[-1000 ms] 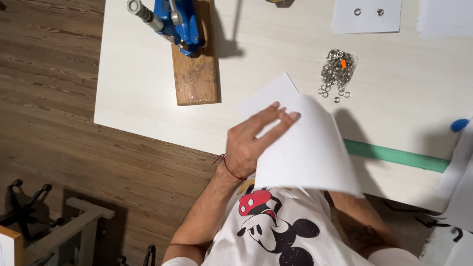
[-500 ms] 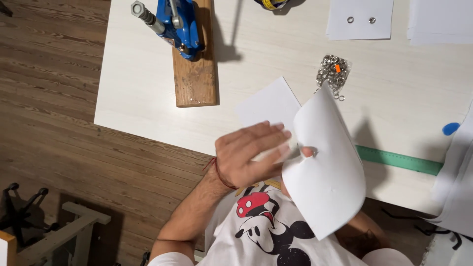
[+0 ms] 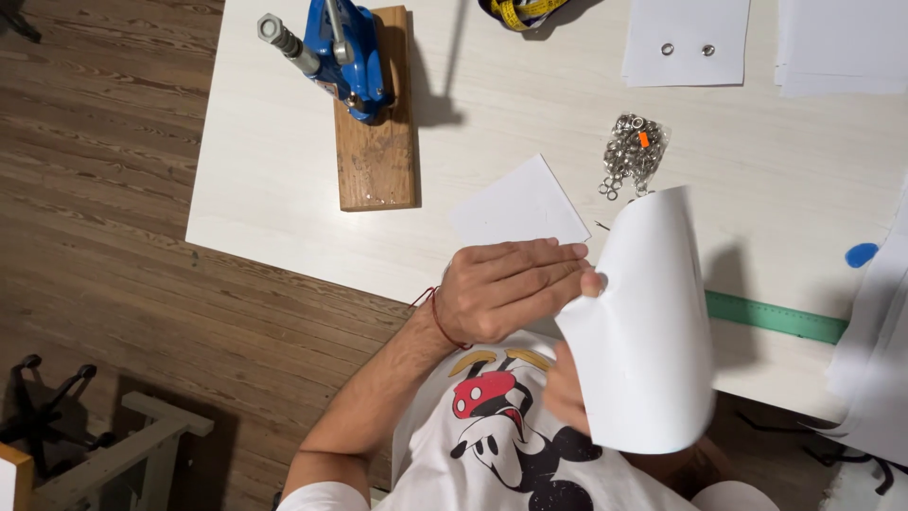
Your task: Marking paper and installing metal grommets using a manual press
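A curled white sheet of paper (image 3: 653, 322) is held upright above the table's near edge. My left hand (image 3: 506, 289) lies flat with its fingertips pressed against the sheet's left edge, holding it. My right hand (image 3: 566, 390) is mostly hidden behind the sheet's lower part and grips it from behind. A second white sheet (image 3: 518, 206) lies flat on the white table (image 3: 274, 189) just beyond my left hand.
A blue hand press (image 3: 336, 52) stands on a wooden base (image 3: 378, 151) at the back left. A bag of metal eyelets (image 3: 632, 151), a sheet with two eyelets (image 3: 686, 43), a green ruler (image 3: 776, 317), paper stacks (image 3: 875, 350) and a yellow tape measure (image 3: 520, 9) are around.
The held sheet has swung from facing me to curled and upright at the right. My left hand slid from its face to its left edge, uncovering the flat sheet on the table.
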